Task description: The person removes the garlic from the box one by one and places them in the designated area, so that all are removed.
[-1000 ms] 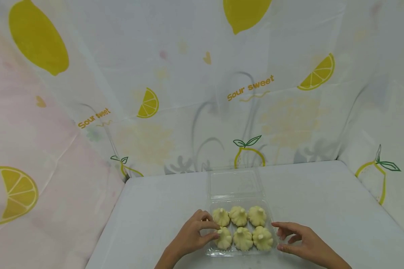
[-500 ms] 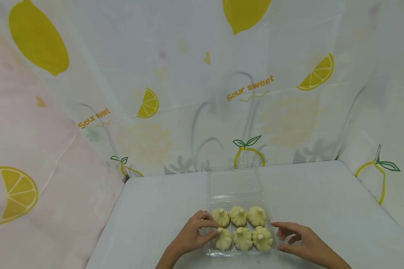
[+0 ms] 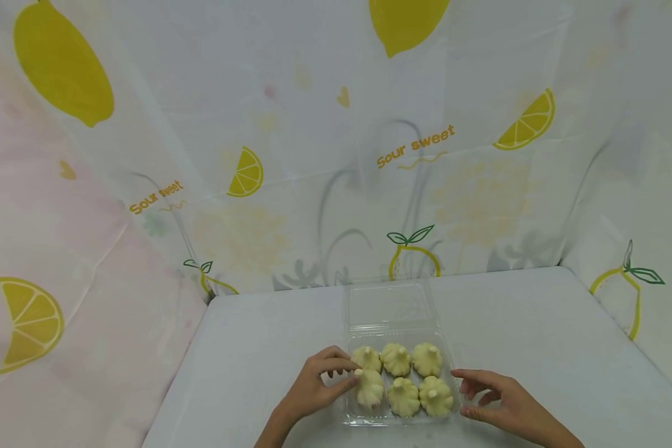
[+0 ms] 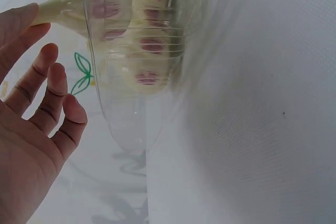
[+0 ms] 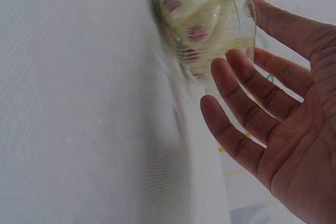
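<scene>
A lemon-print cloth (image 3: 297, 124) backs the white table (image 3: 246, 367); on it my lid-open clear box (image 3: 392, 424) carries six garlic bulbs (image 3: 396, 361). My left fingers (image 3: 336, 364) pinch the front-left bulb (image 3: 369, 392) by its stem, slightly higher than a second ago; my right fingers (image 3: 476, 375) stay spread at the box's right side.

A: Left hand (image 3: 316, 384), state?
B: Thumb (image 4: 18, 20) and index finger (image 4: 23, 47) form a pinch; other three fingers (image 4: 55, 80) curve loosely.
A: Right hand (image 3: 501, 399), state?
B: Palm (image 5: 304, 166) inward, fingers (image 5: 268, 93) gently bent, thumb set apart; both forearms (image 3: 277, 428) angle inward.
</scene>
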{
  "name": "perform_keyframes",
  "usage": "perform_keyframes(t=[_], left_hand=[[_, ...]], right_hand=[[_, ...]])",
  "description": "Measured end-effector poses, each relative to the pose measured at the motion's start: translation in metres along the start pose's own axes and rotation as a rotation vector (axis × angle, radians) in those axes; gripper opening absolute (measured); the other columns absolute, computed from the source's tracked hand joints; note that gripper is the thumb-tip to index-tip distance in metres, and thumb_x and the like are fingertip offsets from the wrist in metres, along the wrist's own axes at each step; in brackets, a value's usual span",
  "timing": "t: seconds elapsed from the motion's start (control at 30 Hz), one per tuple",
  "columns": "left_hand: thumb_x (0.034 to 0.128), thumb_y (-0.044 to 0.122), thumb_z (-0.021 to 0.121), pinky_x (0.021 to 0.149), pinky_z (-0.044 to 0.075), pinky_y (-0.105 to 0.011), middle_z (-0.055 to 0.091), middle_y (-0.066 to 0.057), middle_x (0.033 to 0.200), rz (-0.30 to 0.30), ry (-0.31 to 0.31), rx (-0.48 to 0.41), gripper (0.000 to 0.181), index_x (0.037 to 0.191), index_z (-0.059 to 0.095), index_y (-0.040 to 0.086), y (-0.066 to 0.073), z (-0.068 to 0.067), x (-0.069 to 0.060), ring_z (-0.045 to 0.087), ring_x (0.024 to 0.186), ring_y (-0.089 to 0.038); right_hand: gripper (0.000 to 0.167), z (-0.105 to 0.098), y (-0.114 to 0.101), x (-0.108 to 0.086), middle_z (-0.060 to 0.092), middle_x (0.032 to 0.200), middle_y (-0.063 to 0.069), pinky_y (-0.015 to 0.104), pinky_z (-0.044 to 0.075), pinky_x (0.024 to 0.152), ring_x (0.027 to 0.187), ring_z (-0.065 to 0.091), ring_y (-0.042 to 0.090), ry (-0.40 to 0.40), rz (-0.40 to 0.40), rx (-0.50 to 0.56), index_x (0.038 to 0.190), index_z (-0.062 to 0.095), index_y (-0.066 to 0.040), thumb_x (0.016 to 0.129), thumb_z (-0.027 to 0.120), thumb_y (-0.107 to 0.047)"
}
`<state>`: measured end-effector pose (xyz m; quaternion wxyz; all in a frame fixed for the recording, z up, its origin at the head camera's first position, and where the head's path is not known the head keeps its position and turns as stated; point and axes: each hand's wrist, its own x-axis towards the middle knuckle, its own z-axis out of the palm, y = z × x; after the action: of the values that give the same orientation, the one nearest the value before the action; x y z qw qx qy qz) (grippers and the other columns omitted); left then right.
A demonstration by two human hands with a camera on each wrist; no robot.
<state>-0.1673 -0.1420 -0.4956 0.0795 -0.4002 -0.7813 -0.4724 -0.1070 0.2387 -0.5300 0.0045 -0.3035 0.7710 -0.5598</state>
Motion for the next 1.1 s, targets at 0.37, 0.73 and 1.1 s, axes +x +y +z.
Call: perform_keyframes(t=[0.37, 0.73, 1.1], left_hand=[[0.0883, 0.012, 0.076, 0.058, 0.048, -0.030, 0.066, 0.006, 0.093, 0.018, 0.084, -0.014, 0.018, 0.104, 0.075, 0.019, -0.006, -0.014, -0.001, 0.057, 0.075, -0.011], [0.0871, 0.007, 0.076, 0.058, 0.047, -0.029, 0.066, 0.005, 0.092, 0.029, 0.167, 0.028, 0.020, 0.103, 0.075, 0.018, -0.010, -0.027, -0.001, 0.056, 0.073, -0.013], [0.0868, 0.006, 0.076, 0.058, 0.046, -0.029, 0.065, 0.004, 0.091, -0.032, 0.212, 0.056, 0.019, 0.102, 0.075, 0.018, -0.016, -0.037, -0.006, 0.056, 0.073, -0.015]], right_hand=[[0.052, 0.000, -0.003, 0.000, 0.063, 0.101, 0.007, 0.031, 0.056, 0.064, 0.087, 0.064, 0.014, 0.002, 0.000, -0.010, 0.137, 0.053, 0.002, 0.089, 0.072, -0.005], [0.051, 0.000, -0.004, 0.001, 0.063, 0.100, 0.007, 0.031, 0.056, 0.064, 0.087, 0.064, 0.014, -0.002, 0.013, 0.005, 0.136, 0.053, 0.004, 0.089, 0.072, -0.004], [0.053, 0.000, -0.002, 0.000, 0.063, 0.101, 0.005, 0.031, 0.056, 0.065, 0.088, 0.064, 0.013, 0.000, 0.003, -0.015, 0.138, 0.053, 0.001, 0.089, 0.072, -0.006]])
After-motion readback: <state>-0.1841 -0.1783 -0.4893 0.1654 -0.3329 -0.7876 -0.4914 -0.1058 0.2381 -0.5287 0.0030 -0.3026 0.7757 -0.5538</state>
